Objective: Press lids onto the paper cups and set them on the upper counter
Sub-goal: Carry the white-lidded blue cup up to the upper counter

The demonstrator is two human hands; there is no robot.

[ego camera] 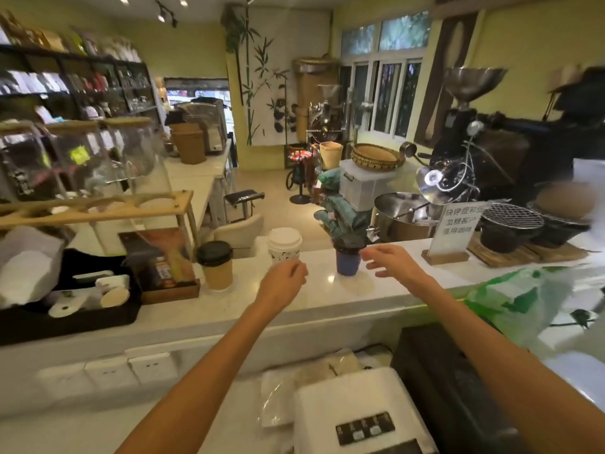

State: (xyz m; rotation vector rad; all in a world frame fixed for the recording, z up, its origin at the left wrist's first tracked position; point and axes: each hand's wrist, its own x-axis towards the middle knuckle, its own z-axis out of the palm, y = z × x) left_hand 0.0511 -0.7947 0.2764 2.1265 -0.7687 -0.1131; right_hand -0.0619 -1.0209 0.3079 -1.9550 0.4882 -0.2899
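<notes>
Blue cup [347, 261] stands upright just left of my right fingers [371, 255], spread, empty; left fingers [299, 271] curled, empty, farther off.

Three cups with lids are counted on the upper counter [327, 290]: a brown cup [216, 267], a white cup [284, 245] and a blue cup [348, 256]. Two hands are seen, left hand [284, 281] and right hand [394, 262].

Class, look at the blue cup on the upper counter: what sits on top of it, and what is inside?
A black lid sits on the blue cup. The lid covers the opening, so the contents cannot be seen.
</notes>
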